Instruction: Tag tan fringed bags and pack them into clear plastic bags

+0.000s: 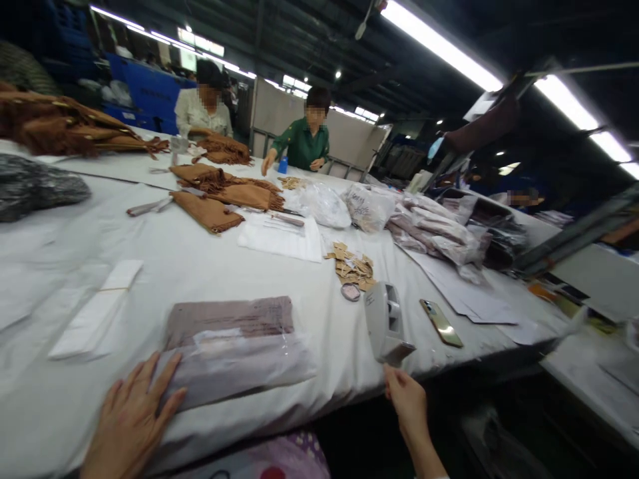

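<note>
My left hand [132, 416] lies open with fingers spread, its fingertips on the left end of a clear plastic bag [249, 372]. Inside the bag is a folded mauve-brown cloth item [229, 317], partly showing above a paler lower part. At the front edge of the table, my right hand [407, 399] is closed in a pinch just below the cutter end of a grey tape dispenser [382, 322]. What sits between those fingertips is too small to make out.
Brown paper tags [352, 266] and a small roll [350, 292] lie behind the dispenser; a phone [441, 322] is to its right. White strips [97, 309] are at left. Fringed brown scarves [210, 209] and bagged goods [439, 229] lie farther back. Two co-workers [304, 140] stand across the table.
</note>
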Motion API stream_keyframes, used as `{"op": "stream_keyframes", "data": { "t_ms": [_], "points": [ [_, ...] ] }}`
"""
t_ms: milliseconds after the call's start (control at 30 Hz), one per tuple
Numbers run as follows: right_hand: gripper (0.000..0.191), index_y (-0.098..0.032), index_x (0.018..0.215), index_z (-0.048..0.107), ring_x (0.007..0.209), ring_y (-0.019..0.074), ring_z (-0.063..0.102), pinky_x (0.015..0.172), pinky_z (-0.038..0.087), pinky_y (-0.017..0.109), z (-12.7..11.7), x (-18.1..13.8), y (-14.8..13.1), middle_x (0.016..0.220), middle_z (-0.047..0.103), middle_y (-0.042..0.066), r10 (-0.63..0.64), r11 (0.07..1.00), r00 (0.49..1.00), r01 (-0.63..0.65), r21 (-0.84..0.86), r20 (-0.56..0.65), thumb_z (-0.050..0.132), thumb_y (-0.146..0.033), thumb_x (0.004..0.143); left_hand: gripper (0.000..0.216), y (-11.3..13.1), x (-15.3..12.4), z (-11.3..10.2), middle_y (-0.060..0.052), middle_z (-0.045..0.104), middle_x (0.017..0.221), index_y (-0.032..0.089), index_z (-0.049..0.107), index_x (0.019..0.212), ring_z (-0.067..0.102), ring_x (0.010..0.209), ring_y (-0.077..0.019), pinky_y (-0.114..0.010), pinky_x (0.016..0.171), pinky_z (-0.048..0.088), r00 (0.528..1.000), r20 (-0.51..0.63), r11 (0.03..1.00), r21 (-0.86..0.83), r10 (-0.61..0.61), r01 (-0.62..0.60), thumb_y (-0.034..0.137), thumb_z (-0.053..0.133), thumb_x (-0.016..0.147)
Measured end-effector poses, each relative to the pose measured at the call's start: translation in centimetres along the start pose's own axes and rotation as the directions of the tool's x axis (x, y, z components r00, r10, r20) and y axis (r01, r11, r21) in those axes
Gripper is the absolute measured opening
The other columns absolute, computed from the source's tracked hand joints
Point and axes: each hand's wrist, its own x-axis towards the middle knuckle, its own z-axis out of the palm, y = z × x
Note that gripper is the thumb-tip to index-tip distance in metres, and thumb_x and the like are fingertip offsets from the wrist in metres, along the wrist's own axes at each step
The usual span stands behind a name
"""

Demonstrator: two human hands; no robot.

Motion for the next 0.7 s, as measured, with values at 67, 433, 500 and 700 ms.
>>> {"op": "stream_keyframes", "data": {
  "t_ms": [67,433,500,700],
  "points": [
    [0.042,-0.016,0.071,0.069,0.053,0.0196,0.058,0.051,0.045,0.029,1.6,-0.5,-2.9,0.054,0.063,0.003,-0.127,0.978,0.98,0.15,-0.147,0.151,0.06,-0.056,0.064,0.056,0.5,0.4,-1.1,-0.013,0.039,0.147,0.029,0.03,0.145,0.04,0.13,-0.0316,-0.054,0.105,0.032,0.999,0.043,0.999,0.052,-0.006,0.003,0.046,0.037,0.092],
    [0.029,-0.019,0.083,0.068,0.069,0.0137,0.059,0.067,0.044,0.023,14.9,-9.4,-24.9,0.077,0.068,0.004,-0.476,0.431,-0.204,0.794,0.429,0.855,0.047,-0.037,0.091,0.051,0.9,1.3,-2.6,-0.013,0.048,0.141,0.028,0.031,0.145,0.045,0.128,-0.0272,-0.047,0.103,0.038,0.997,-0.019,0.995,0.066,-0.072,0.073,0.035,0.039,0.095],
    [0.028,-0.018,0.084,0.069,0.066,0.0125,0.057,0.064,0.043,0.022,17.4,-10.8,-27.3,0.076,0.068,0.004,-0.381,0.363,-0.385,0.774,0.519,0.841,0.049,-0.035,0.091,0.05,1.1,1.4,-2.7,-0.013,0.049,0.139,0.028,0.033,0.144,0.045,0.127,-0.0278,-0.048,0.103,0.038,0.996,-0.03,0.994,0.068,-0.079,0.081,0.035,0.039,0.095],
    [0.019,-0.015,0.084,0.072,0.056,0.0095,0.051,0.059,0.04,0.021,24.7,-13.8,-30.1,0.073,0.07,0.003,-0.099,0.236,-0.589,0.769,0.594,0.802,0.053,-0.02,0.085,0.048,1.3,1.8,-3.3,-0.013,0.051,0.137,0.028,0.037,0.142,0.046,0.125,-0.0302,-0.051,0.102,0.038,0.995,-0.021,0.993,0.067,-0.098,0.099,0.036,0.04,0.095]
  ]
}}
